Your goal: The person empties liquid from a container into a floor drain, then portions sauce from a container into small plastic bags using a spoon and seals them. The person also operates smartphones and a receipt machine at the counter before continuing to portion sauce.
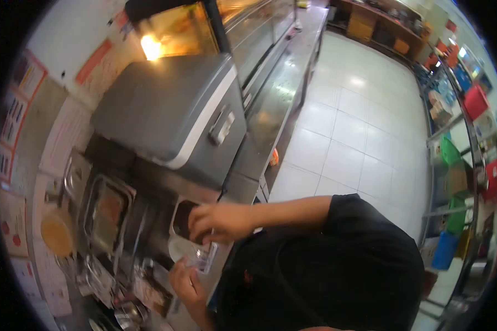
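Observation:
My right hand (221, 222) is over a small rectangular container (183, 216) with dark contents, its fingers bent downward and somewhat blurred. Whatever those fingertips grip, if anything, is hidden. Closer to my body's left side, my left hand (186, 284) pinches the edge of a small clear plastic container (201, 256) with thumb and fingers. A pale round shape (178, 248) shows beside the clear plastic, too blurred to name.
A large grey lidded box (171, 105) stands on the steel counter. A metal tray (106, 215) with food-coloured contents, a yellowish round item (58, 231) and metal pans (130, 314) lie farther left. Behind me are a tiled floor (337, 132) and loaded shelves (453, 165).

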Action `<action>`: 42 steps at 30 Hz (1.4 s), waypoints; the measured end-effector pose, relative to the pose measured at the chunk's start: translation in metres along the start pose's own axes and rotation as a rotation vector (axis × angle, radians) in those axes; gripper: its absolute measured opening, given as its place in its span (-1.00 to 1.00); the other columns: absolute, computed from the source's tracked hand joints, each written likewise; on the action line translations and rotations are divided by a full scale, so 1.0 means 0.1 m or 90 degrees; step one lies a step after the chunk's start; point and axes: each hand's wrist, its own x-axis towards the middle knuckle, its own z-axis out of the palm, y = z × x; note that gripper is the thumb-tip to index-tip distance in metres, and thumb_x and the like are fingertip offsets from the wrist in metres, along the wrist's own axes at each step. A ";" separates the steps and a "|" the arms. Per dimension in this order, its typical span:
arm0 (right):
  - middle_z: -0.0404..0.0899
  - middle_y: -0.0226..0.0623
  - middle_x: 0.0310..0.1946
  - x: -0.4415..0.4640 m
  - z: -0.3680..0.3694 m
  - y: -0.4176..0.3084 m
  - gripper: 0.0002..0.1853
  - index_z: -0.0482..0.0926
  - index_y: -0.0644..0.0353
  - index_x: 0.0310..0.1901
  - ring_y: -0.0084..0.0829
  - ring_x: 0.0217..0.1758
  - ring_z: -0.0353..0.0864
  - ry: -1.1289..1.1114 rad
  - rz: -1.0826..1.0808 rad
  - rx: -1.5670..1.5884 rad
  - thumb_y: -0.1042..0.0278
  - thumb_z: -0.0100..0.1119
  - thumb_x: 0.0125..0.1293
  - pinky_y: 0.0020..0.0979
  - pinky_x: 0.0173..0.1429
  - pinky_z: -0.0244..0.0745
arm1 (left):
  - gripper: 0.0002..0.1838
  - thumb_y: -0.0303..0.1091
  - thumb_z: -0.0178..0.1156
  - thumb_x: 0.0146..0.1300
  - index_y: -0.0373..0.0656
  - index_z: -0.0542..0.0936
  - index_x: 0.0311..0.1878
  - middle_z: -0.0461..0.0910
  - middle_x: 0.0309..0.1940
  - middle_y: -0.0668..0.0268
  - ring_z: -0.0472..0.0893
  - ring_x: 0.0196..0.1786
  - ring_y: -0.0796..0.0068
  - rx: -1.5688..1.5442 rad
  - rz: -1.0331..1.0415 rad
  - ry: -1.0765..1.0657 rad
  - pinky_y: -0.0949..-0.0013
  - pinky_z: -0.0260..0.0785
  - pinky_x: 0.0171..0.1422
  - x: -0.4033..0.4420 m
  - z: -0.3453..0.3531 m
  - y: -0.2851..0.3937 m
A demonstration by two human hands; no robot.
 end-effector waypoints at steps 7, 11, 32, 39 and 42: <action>0.55 -0.15 -0.05 0.01 -0.04 0.32 -0.72 0.66 0.14 -0.10 -0.10 0.09 0.54 0.085 0.161 -0.152 0.47 0.36 0.11 -0.18 0.18 0.46 | -0.78 -0.34 0.00 0.37 -0.25 0.50 -0.34 0.59 0.11 -0.03 0.54 0.10 0.02 -0.095 -0.156 0.082 0.12 0.28 0.26 -0.27 -0.09 -0.18; 0.52 -0.17 -0.08 0.14 0.25 0.15 -0.72 0.65 0.15 -0.12 -0.13 0.02 0.56 -0.045 0.078 -0.059 0.58 0.33 0.09 -0.22 0.11 0.48 | -0.88 -0.37 0.09 0.27 -0.20 0.51 -0.34 0.59 0.11 0.06 0.54 0.10 0.07 -0.119 -0.133 0.058 0.13 0.28 0.22 -0.24 -0.04 -0.15; 0.67 0.01 -0.32 0.29 0.45 1.10 -0.86 0.68 0.21 -0.29 -0.06 -0.19 0.71 -0.311 0.310 -0.591 0.42 0.12 0.22 -0.10 -0.11 0.62 | -0.56 -0.18 0.52 0.01 -0.16 0.41 -0.37 0.59 0.11 -0.01 0.54 0.25 0.01 -0.170 -0.182 0.192 0.10 0.36 0.26 -0.58 0.35 -0.51; 0.68 -0.20 -0.24 0.25 0.29 0.87 -0.81 0.70 0.12 -0.24 -0.19 -0.18 0.71 -0.268 0.170 -0.605 0.51 0.11 0.18 -0.17 -0.06 0.61 | -0.31 -0.27 0.53 0.02 -0.25 0.41 0.18 0.61 0.08 0.00 0.53 0.28 0.04 -0.312 -0.190 0.325 0.08 0.37 0.31 -0.61 0.54 -0.59; 0.66 -0.29 -0.23 0.18 0.34 0.92 -0.81 0.70 0.09 -0.25 -0.24 -0.19 0.70 -0.200 0.097 -0.608 0.52 0.11 0.16 -0.21 -0.07 0.60 | -0.13 -0.34 0.49 0.08 -0.23 0.22 0.40 0.55 0.13 0.00 0.46 0.33 0.09 -0.353 -0.236 0.253 0.06 0.17 0.46 -0.61 0.49 -0.61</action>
